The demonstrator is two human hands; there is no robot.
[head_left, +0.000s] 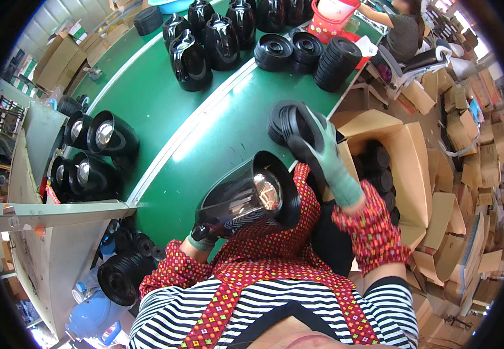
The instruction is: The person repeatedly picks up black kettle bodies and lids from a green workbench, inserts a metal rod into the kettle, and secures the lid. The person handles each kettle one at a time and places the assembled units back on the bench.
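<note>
Tilted in front of my body is a glossy black thermos jug (229,200), its wide open end facing right with a silvery liner inside. My left hand (204,234), in a dark-palmed glove, is closed around its narrow lower-left end. My right hand (324,148), in a green and black glove, reaches over a stack of black plastic rings (279,125) near the table's right edge. Its fingers are closed on a black ring at the side of that stack. How many rings it grips is hidden by blur.
More black jugs (191,61) stand upright on the green table (165,125); several open-ended ones (112,134) lie at the left. Black disc stacks (336,64) and a red bucket (329,20) sit at the back. An open carton (403,168) is at right. Another person (403,32) sits beyond.
</note>
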